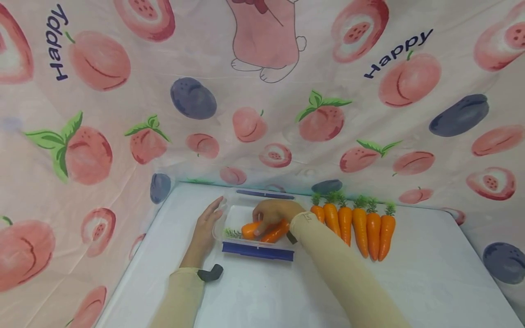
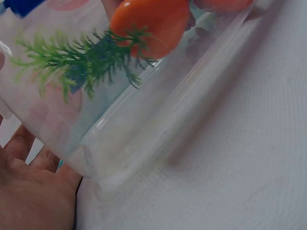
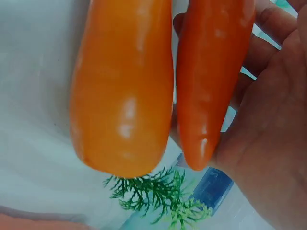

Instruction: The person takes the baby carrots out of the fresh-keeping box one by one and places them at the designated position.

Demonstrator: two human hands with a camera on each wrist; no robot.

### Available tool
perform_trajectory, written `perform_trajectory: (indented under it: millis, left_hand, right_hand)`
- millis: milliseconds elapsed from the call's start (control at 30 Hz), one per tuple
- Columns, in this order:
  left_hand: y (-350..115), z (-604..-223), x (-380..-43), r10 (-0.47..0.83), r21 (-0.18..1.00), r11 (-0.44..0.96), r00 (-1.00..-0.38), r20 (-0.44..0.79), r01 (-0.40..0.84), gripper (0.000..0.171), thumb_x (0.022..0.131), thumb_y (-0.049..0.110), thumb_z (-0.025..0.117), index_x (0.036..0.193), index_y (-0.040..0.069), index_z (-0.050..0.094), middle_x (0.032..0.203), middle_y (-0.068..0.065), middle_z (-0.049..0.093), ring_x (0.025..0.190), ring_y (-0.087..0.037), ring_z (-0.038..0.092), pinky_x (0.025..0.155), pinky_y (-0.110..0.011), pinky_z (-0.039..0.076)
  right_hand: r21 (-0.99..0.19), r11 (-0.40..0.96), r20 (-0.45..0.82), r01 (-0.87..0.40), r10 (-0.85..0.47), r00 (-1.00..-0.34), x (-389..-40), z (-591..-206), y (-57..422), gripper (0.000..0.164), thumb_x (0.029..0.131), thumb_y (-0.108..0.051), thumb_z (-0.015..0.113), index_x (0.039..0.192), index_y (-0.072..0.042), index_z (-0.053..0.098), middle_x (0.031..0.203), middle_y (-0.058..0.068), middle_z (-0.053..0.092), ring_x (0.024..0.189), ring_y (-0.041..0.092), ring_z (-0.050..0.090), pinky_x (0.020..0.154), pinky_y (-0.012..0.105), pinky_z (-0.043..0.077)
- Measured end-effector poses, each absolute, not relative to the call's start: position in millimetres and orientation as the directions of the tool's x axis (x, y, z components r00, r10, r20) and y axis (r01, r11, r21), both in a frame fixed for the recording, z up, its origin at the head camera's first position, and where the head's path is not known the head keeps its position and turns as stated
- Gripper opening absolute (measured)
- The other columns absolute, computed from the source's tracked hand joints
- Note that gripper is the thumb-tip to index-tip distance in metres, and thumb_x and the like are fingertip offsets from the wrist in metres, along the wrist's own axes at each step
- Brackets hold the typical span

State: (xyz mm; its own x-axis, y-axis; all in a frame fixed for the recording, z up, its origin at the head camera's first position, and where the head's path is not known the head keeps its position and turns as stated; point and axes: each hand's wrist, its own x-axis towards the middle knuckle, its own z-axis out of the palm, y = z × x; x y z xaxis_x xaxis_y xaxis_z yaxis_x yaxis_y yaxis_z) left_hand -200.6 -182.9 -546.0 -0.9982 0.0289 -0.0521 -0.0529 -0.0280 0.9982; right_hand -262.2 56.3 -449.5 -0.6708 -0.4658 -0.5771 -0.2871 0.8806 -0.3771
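Observation:
A clear plastic container (image 1: 238, 214) with dark blue side latches (image 1: 257, 251) stands on the white table. In it, my right hand (image 1: 279, 212) curls its fingers and thumb about the thick end of an orange carrot (image 1: 248, 230), whose green leafy top (image 2: 91, 60) points toward the left wall. A second carrot (image 3: 211, 81) lies alongside, under the right palm, narrow tip toward the leafy end of the first. My left hand (image 1: 206, 228) rests against the container's left side, fingers extended along the outer wall in the left wrist view.
Several carrots (image 1: 359, 232) lie in a row on the table (image 1: 430, 273) right of the container, green tops toward the back. A fruit-printed cloth (image 1: 283, 105) hangs behind and around the sides of the table. The right forearm passes in front of the row's left end.

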Motion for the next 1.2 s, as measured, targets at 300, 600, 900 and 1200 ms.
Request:
perform_trajectory:
  millis: [300,600,900,1200]
  left_hand:
    - [-181.9,-545.3,-200.8,0.029,0.998,-0.023,-0.997,-0.065,-0.066,0.05,0.106,0.034,0.047,0.155,0.03,0.044,0.166,0.012,0.033,0.157,-0.018,0.023,0.128,-0.044,0.024]
    - [-182.4,-545.2,-200.3,0.031,0.998,-0.016,-0.998,-0.057,-0.058,0.049,0.106,0.035,0.048,0.155,0.031,0.044,0.166,0.011,0.033,0.158,-0.018,0.02,0.129,-0.046,0.021]
    - [-182.8,-544.7,-199.9,0.024,1.0,-0.002,-0.999,-0.023,-0.023,0.048,0.106,0.034,0.049,0.154,0.029,0.046,0.164,0.01,0.037,0.155,-0.019,0.029,0.127,-0.045,0.025]
    - [-182.7,-546.7,-201.1,0.023,1.0,0.021,-0.999,-0.023,-0.023,0.047,0.106,0.035,0.049,0.153,0.033,0.047,0.163,0.012,0.038,0.157,-0.018,0.025,0.129,-0.046,0.02]
  right_hand:
    - [-0.419,0.819,-0.462,-0.393,-0.564,-0.684,-265.0,-437.4,66.8,0.035,0.083,-0.054,0.079,0.106,-0.029,0.069,0.108,-0.007,0.066,0.102,0.017,0.057,0.096,0.036,0.052]
    - [-0.54,0.735,-0.324,-0.411,-0.632,-0.704,-267.2,-428.0,87.8,0.035,0.087,-0.046,0.079,0.109,-0.021,0.068,0.112,-0.005,0.066,0.106,0.015,0.058,0.1,0.034,0.052]
    - [-0.62,0.708,-0.241,-0.338,-0.582,-0.777,-260.9,-402.4,116.6,0.044,0.089,-0.044,0.077,0.119,-0.014,0.068,0.118,0.002,0.069,0.114,0.022,0.062,0.107,0.043,0.051]
    - [-0.663,0.723,-0.238,-0.191,-0.447,-0.862,-252.7,-385.8,145.9,0.055,0.086,-0.056,0.075,0.124,-0.017,0.067,0.121,0.002,0.067,0.115,0.025,0.058,0.104,0.045,0.052]
